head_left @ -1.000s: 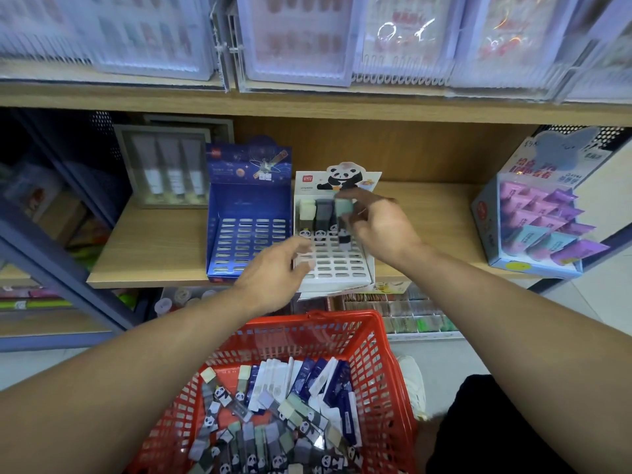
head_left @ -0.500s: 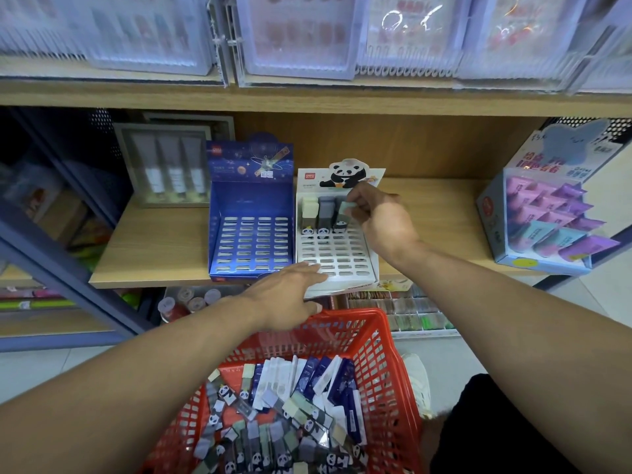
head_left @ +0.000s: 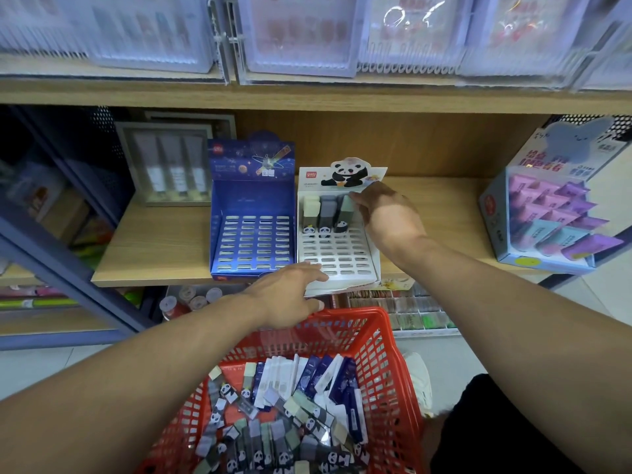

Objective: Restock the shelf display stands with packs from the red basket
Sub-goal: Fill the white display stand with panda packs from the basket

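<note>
Head view: your right hand has pushed the green pack home, still pinching it; your left hand, fingers relaxed, has dropped toward the red basket.

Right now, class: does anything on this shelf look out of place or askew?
Yes: the white panda stand sticks out past the shelf front edge, unlike the blue stand beside it, which sits fully on the shelf.

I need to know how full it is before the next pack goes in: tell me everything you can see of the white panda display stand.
The white panda display stand looks like printed card, with a panda cutout topper and a sloped grid of slots. It stands on the wooden shelf, right of the blue stand. Only the back row holds three upright packs; the right hand touches the third pack. The left hand rests at its front edge.
</note>
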Demonstrator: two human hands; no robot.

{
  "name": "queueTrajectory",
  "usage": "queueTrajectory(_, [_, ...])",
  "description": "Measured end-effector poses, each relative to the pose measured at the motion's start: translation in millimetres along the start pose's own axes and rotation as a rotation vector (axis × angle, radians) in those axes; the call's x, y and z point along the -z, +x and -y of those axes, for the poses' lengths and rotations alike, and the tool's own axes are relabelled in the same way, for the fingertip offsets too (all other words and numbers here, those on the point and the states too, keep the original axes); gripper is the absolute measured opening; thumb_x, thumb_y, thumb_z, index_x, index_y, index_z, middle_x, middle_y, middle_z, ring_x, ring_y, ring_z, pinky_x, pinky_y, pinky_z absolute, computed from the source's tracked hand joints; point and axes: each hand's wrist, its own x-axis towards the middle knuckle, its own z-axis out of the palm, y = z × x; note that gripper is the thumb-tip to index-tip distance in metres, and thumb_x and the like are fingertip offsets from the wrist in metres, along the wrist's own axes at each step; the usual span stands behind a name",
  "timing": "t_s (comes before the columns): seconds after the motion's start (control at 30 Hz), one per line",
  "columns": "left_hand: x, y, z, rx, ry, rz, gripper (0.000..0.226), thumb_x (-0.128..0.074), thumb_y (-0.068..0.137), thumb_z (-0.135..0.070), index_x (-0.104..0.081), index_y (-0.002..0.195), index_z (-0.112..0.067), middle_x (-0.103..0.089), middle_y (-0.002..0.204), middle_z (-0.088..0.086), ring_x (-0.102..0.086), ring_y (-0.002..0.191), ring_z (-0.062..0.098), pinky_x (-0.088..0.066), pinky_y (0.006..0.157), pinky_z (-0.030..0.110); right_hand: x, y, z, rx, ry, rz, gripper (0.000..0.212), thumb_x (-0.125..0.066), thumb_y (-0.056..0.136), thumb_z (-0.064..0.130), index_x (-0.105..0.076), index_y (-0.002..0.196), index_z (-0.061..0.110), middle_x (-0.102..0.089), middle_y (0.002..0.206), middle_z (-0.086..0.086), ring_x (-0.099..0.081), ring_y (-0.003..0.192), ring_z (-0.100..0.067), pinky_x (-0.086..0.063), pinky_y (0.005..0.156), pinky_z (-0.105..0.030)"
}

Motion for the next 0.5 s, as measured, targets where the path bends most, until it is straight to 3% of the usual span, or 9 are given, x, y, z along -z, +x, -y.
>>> queueTrajectory(0.07, [0.0,0.1,0.3,0.004,0.0,0.002,0.059,-0.06,0.099,-0.038,-0.037,0.153,-0.028,-0.02,0.166,-0.01,-0.013,0.153,0.009,-0.017,0.125,0.035,-0.1,-3.7,5.5,0.038,-0.1,0.011,0.058,-0.045,0.099,0.004,-0.044,0.142,0.042,-0.059,0.113,-0.002,-0.062,0.095,-0.025,-0.055,0.082,-0.035])
queueTrajectory(0.33, [-4.6,2.9,3.8,0.013,0.029,0.016,0.066,-0.062,0.097,-0.039,-0.032,0.155,-0.029,-0.016,0.167,-0.009,-0.01,0.154,0.01,-0.019,0.125,0.04,3.5,-5.8,15.4,-0.036,-0.146,0.015,0.051,-0.04,0.104,0.012,-0.041,0.145,0.043,-0.061,0.102,-0.003,-0.064,0.087,-0.023,-0.053,0.075,-0.032])
queueTrajectory(0.5, [-7.3,4.1,4.6,0.007,0.054,0.017,0.07,-0.063,0.096,-0.037,-0.029,0.157,-0.029,-0.014,0.167,-0.008,-0.011,0.154,0.011,-0.019,0.125,0.041,1.9,-3.5,16.3,-0.084,-0.188,0.076,0.038,-0.041,0.103,0.017,-0.056,0.132,0.035,-0.06,0.1,-0.007,-0.057,0.087,-0.025,-0.04,0.072,-0.031])
